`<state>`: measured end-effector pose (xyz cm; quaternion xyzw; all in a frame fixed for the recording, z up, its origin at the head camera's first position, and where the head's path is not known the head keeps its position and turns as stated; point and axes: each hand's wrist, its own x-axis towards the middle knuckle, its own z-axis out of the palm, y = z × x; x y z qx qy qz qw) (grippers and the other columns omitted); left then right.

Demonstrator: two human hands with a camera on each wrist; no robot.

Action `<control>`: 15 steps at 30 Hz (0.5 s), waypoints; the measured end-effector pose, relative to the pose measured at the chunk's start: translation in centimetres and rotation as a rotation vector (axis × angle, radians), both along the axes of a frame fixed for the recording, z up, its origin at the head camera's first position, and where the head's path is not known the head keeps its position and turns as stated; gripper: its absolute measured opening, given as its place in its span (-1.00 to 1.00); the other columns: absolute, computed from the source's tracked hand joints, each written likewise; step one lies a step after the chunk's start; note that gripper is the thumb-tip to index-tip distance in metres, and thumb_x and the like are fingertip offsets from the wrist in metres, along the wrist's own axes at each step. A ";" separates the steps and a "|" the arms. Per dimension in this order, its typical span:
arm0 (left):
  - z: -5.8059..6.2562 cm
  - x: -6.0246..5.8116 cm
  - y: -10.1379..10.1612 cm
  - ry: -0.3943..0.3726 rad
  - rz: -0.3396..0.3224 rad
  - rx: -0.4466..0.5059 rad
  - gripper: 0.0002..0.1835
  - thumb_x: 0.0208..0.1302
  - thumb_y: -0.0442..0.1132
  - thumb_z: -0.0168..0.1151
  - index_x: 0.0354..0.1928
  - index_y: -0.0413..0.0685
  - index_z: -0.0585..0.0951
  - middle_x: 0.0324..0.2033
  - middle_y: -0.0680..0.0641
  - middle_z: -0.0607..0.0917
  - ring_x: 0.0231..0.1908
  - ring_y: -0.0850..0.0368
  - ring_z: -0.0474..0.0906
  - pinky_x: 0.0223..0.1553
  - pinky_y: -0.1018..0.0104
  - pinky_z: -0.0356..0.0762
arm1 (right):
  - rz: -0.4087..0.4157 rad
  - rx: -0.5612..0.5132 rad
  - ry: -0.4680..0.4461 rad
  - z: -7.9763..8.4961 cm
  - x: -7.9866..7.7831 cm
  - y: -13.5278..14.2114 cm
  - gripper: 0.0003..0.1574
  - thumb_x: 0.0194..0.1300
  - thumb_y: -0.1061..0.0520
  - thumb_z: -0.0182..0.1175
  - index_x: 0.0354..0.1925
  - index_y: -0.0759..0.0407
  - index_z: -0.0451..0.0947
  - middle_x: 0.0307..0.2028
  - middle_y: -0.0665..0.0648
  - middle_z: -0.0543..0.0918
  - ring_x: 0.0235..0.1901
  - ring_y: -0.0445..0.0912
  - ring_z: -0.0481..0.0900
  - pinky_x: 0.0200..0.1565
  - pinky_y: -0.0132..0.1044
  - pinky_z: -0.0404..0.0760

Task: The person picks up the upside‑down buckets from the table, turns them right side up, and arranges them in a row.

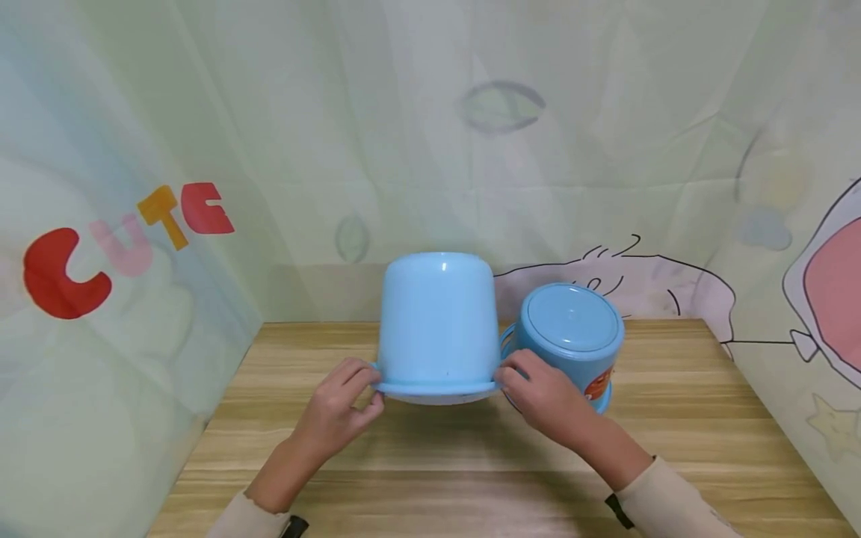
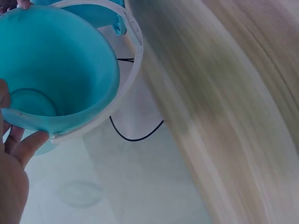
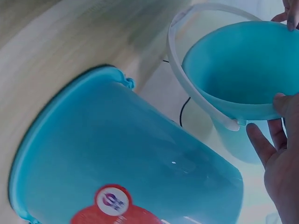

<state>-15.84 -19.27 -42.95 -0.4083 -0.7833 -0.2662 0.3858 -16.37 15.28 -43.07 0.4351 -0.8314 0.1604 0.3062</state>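
A light blue bucket (image 1: 437,321) is held mouth down between both hands, its rim lifted off the wooden table. My left hand (image 1: 339,409) pinches the rim at its left side, thumb and fingers on either side of the edge. On the opposite side, my right hand (image 1: 543,394) grips the rim the same way. The bucket's bare inside (image 2: 60,60) shows in the left wrist view, and its white carrying handle (image 3: 180,79) hangs loose around the mouth in the right wrist view.
Close by on the right, a second, darker blue bucket (image 1: 572,321) stands upside down on the wooden table (image 1: 437,478), with a red label (image 3: 112,205) on its side. A printed cloth (image 1: 403,149) hangs behind the table and along both sides.
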 end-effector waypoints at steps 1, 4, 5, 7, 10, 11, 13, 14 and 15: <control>0.1 0.0 0.0 -0.001 0.005 -0.002 -0.81 -0.08 -0.51 0.25 -0.34 -0.23 0.63 -0.34 -0.07 0.64 -0.32 0.06 0.61 -0.23 0.37 0.68 | 0.006 -0.005 0.006 0.2 0.0 0.0 -0.55 0.68 0.05 -0.31 -0.05 0.19 0.51 -0.15 0.09 0.57 -0.19 -0.11 0.55 -0.26 -0.30 0.71; 0.5 0.1 0.0 0.004 0.023 -0.011 -0.86 0.00 -0.47 0.24 -0.33 -0.23 0.63 -0.34 -0.08 0.64 -0.34 0.07 0.61 -0.26 0.35 0.69 | 0.023 -0.015 0.012 0.5 -0.2 0.2 -0.58 0.67 0.06 -0.28 -0.05 0.20 0.50 -0.15 0.10 0.56 -0.19 -0.11 0.55 -0.26 -0.30 0.71; 0.7 0.1 0.0 0.009 0.027 -0.013 -0.87 0.01 -0.46 0.24 -0.33 -0.23 0.63 -0.35 -0.08 0.64 -0.34 0.06 0.61 -0.27 0.34 0.69 | 0.030 -0.023 0.016 0.6 -0.3 0.2 -0.59 0.67 0.05 -0.26 -0.05 0.20 0.50 -0.15 0.10 0.56 -0.19 -0.10 0.55 -0.26 -0.29 0.71; 0.9 0.1 0.0 0.011 0.036 -0.023 -0.89 0.07 -0.44 0.24 -0.31 -0.23 0.63 -0.35 -0.08 0.64 -0.34 0.06 0.61 -0.28 0.32 0.69 | 0.042 -0.035 0.030 0.7 -0.4 0.2 -0.59 0.68 0.04 -0.23 -0.05 0.22 0.51 -0.16 0.11 0.56 -0.19 -0.10 0.56 -0.25 -0.29 0.71; 1.3 0.0 0.0 0.004 0.044 -0.038 -0.91 0.14 -0.42 0.25 -0.28 -0.24 0.64 -0.34 -0.09 0.64 -0.34 0.06 0.62 -0.29 0.29 0.71 | 0.048 -0.038 0.055 0.9 -0.5 0.3 -0.59 0.68 0.04 -0.22 -0.07 0.23 0.52 -0.17 0.11 0.56 -0.20 -0.09 0.57 -0.25 -0.30 0.71; 1.5 0.0 0.0 0.003 0.044 -0.041 -0.91 0.16 -0.42 0.26 -0.27 -0.24 0.64 -0.33 -0.10 0.65 -0.34 0.05 0.63 -0.28 0.28 0.72 | 0.047 -0.035 0.060 1.0 -0.6 0.3 -0.58 0.68 0.04 -0.22 -0.07 0.24 0.52 -0.18 0.12 0.56 -0.20 -0.09 0.57 -0.25 -0.30 0.70; 1.8 0.0 0.0 -0.004 0.049 -0.050 -0.92 0.25 -0.37 0.23 -0.26 -0.25 0.64 -0.31 -0.11 0.67 -0.33 0.05 0.65 -0.27 0.27 0.73 | 0.042 -0.027 0.063 1.3 -0.6 0.3 -0.56 0.69 0.03 -0.24 -0.07 0.25 0.51 -0.18 0.13 0.56 -0.19 -0.08 0.57 -0.24 -0.31 0.70; 1.9 0.0 0.0 -0.005 0.052 -0.052 -0.90 0.30 -0.34 0.21 -0.25 -0.25 0.65 -0.31 -0.11 0.67 -0.33 0.04 0.66 -0.27 0.26 0.73 | 0.039 -0.023 0.062 1.5 -0.6 0.3 -0.56 0.68 0.02 -0.25 -0.07 0.25 0.50 -0.18 0.13 0.56 -0.20 -0.09 0.57 -0.24 -0.32 0.70; 2.1 -0.1 0.0 -0.006 0.054 -0.054 -0.86 0.35 -0.31 0.17 -0.25 -0.26 0.65 -0.30 -0.12 0.68 -0.32 0.03 0.67 -0.26 0.25 0.74 | 0.035 -0.016 0.065 1.6 -0.6 0.3 -0.55 0.69 0.01 -0.26 -0.06 0.25 0.50 -0.18 0.13 0.56 -0.20 -0.09 0.57 -0.24 -0.32 0.70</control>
